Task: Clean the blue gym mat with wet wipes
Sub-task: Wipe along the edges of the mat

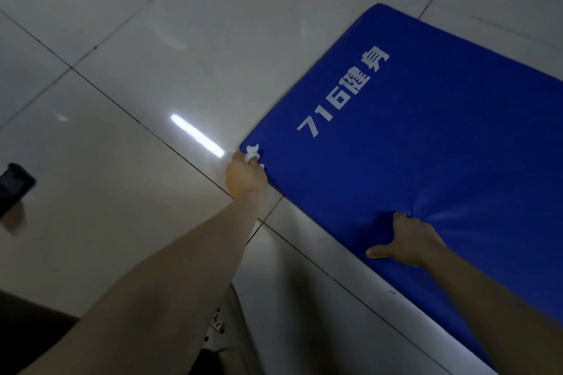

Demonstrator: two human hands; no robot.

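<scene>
One mat, long axis running lower-right (wipe at corner).

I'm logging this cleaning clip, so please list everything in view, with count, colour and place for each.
blue gym mat: one, blue with white lettering, flat on the floor at the right.
wet wipe: one, white, crumpled, at the mat's near-left corner.
floor: pale grey glossy tiles with dark joints, under everything.
dark object: one, black, on the floor at the left edge; too cut off to identify.
light reflection: one, white streak on the tiles, left of the mat's corner.
left hand: one, holds the wipe against the mat's corner.
right hand: one, grips the mat's near edge, creasing it.
</scene>
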